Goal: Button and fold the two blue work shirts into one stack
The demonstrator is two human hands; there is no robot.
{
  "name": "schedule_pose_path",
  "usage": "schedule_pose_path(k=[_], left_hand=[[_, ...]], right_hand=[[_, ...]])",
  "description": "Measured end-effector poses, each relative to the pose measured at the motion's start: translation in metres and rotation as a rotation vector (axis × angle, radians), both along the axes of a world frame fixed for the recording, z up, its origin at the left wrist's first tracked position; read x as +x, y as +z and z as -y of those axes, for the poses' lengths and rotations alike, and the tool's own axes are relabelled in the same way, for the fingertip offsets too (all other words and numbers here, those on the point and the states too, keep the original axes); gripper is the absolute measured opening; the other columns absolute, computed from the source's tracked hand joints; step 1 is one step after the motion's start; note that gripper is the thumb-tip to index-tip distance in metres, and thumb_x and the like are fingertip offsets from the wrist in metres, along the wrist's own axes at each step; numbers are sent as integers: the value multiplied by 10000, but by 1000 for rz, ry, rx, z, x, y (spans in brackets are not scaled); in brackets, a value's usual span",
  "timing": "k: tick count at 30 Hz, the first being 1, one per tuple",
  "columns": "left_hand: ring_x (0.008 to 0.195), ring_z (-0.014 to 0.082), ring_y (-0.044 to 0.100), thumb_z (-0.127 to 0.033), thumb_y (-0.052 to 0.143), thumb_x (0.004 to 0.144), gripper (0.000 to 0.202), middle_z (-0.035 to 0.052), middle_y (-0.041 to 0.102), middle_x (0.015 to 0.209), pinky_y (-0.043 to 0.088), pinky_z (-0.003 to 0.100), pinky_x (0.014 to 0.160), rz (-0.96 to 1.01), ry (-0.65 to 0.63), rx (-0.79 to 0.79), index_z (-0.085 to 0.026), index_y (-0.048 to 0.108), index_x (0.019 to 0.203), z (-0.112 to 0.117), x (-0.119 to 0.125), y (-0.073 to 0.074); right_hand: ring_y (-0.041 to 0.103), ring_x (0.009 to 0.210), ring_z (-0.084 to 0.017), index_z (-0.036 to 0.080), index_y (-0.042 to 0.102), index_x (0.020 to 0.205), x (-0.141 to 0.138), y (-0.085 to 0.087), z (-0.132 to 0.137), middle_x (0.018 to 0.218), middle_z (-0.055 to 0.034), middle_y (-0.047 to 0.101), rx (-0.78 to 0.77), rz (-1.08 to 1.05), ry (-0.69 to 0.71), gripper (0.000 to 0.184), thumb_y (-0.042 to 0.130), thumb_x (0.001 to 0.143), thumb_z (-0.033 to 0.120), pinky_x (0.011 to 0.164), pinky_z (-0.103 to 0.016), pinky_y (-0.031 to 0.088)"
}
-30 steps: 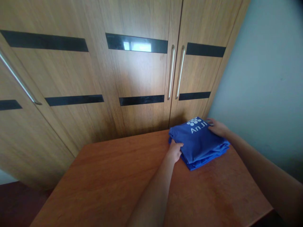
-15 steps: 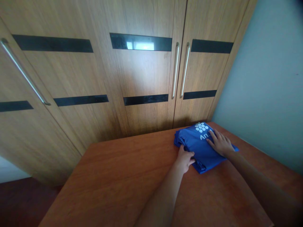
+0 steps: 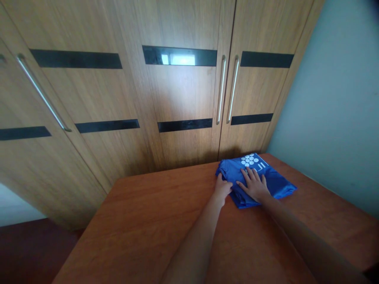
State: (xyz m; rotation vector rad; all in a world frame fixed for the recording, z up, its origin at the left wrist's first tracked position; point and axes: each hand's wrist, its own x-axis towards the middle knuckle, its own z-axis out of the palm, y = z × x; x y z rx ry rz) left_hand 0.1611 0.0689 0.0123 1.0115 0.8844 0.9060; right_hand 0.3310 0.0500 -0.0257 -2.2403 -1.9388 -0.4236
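Note:
A folded blue cloth [image 3: 274,181] with white circles and white lettering printed on top lies at the far right of the wooden table. Its kind of garment or cover cannot be made out. At its left edge my left hand [image 3: 222,188] is closed on the fabric, some of its fingers hidden by the hand and the cloth. My right hand [image 3: 255,187] lies flat on the upper face with fingers spread, covering part of the lettering.
The reddish-brown table [image 3: 154,221] ends on the left above a dark floor [image 3: 29,248]. Behind it stands a wooden wardrobe [image 3: 183,94] with long metal handles [image 3: 232,90] and dark strips. A pale wall [image 3: 331,118] borders the right side.
My right hand has slid leftward over the cloth, nearer to my left hand. My left hand has shifted slightly up and left along the edge. More of the cloth's right side shows.

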Motion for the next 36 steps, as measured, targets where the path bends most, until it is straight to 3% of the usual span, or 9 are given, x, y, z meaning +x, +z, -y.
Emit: schedule_pose_path(k=[4, 7, 12, 16, 20, 24, 27, 31, 36], left_hand=[[983, 189, 631, -21, 618, 670, 725, 118, 652, 1120, 478, 306, 878, -56, 22, 76, -199, 399, 1338, 8, -28, -2], [974, 204, 627, -58, 655, 676, 581, 148, 634, 1145, 474, 325, 865, -111, 41, 112, -179, 510, 1226, 14, -70, -6], [826, 174, 646, -87, 658, 665, 340, 96, 664, 965, 497, 306, 771, -150, 62, 160, -163, 595, 990, 25, -154, -12], [784, 154, 642, -130, 634, 690, 286, 67, 670, 906, 511, 300, 756, -141, 93, 226, -163, 601, 972, 38, -194, -13], [793, 159, 642, -176, 612, 715, 253, 68, 673, 913, 516, 304, 754, -129, 123, 291, -166, 606, 968, 46, -201, -13], [871, 208, 644, -227, 616, 730, 198, 79, 691, 932, 505, 338, 814, -147, 130, 379, -163, 636, 916, 48, -201, -8], [906, 213, 635, -258, 535, 799, 182, 69, 702, 960, 478, 340, 870, -224, 206, 482, -171, 649, 911, 48, -205, -3], [890, 203, 627, -226, 488, 828, 207, 59, 706, 961, 469, 329, 868, -297, 264, 532, -179, 657, 937, 50, -210, -4], [853, 198, 634, -184, 498, 813, 218, 51, 711, 949, 479, 317, 832, -379, 223, 573, -197, 671, 944, 56, -214, -8]], right_hand=[[235, 1393, -376, 199, 330, 1470, -4, 6, -3, 1536, -143, 292, 14, 5, 0, 684, 279, 920, 602, 1041, -656, 229], [236, 1392, -385, 198, 332, 1468, -16, 17, 0, 1541, -154, 276, 67, -23, 61, 710, 296, 905, 629, 1041, -643, 242], [213, 1414, -343, 228, 356, 1453, -54, 18, 9, 1557, -126, 250, 87, -43, 254, 639, 376, 906, 558, 1083, -580, 232], [263, 1390, -357, 179, 472, 1372, -90, 22, 18, 1511, -163, 335, 152, -144, 268, 550, 426, 907, 468, 1095, -588, 210], [318, 1371, -319, 194, 492, 1352, -150, 32, 32, 1469, -138, 405, 192, -398, 474, 493, 435, 924, 431, 1110, -536, 258], [416, 1318, -247, 202, 491, 1349, -222, 31, 39, 1413, -114, 475, 102, -786, 727, 458, 445, 934, 390, 1092, -441, 356], [548, 1180, -214, 211, 558, 1271, -258, 27, 35, 1268, -102, 597, 86, -1057, 696, 377, 423, 944, 341, 1033, -405, 429], [588, 1119, -215, 203, 608, 1194, -271, 19, 27, 1204, -100, 641, 132, -1151, 638, 334, 443, 923, 305, 1005, -405, 448], [626, 1067, -219, 226, 628, 1170, -267, 7, 27, 1156, -82, 674, 115, -1158, 670, 323, 465, 899, 292, 968, -407, 479]])
